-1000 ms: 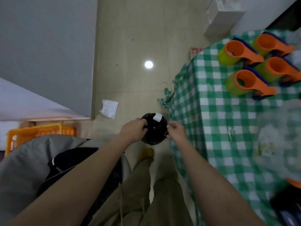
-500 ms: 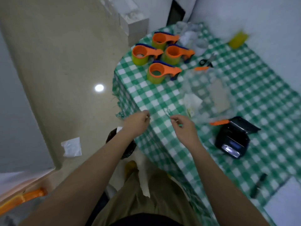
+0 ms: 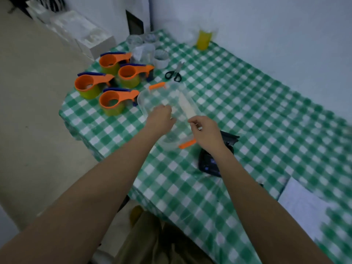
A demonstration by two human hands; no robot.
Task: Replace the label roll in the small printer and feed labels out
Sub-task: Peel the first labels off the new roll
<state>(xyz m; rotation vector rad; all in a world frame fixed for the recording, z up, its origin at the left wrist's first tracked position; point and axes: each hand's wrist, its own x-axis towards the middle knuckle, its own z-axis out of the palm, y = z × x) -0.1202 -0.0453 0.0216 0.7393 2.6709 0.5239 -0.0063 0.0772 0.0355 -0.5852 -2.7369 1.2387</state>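
Note:
A small black label printer (image 3: 210,162) lies on the green checked tablecloth (image 3: 247,111) with its lid open, partly hidden by my right forearm. In front of it stands a clear plastic box (image 3: 167,103) with orange clips; something pale lies inside it. My left hand (image 3: 160,116) hovers over the box's near left part, fingers curled, nothing visible in it. My right hand (image 3: 204,128) is over the box's near right corner, thumb and fingers pinched; whether they hold something small I cannot tell.
Several orange and green tape dispensers (image 3: 114,84) crowd the table's far left corner. Black scissors (image 3: 174,74), clear cups (image 3: 146,48) and a yellow cup (image 3: 204,40) stand further back. A white sheet (image 3: 304,204) lies at the near right. The table's left edge drops to the floor.
My view has swung up from the black bin on the floor to the table. Both hands have moved from the bin to above the clear box.

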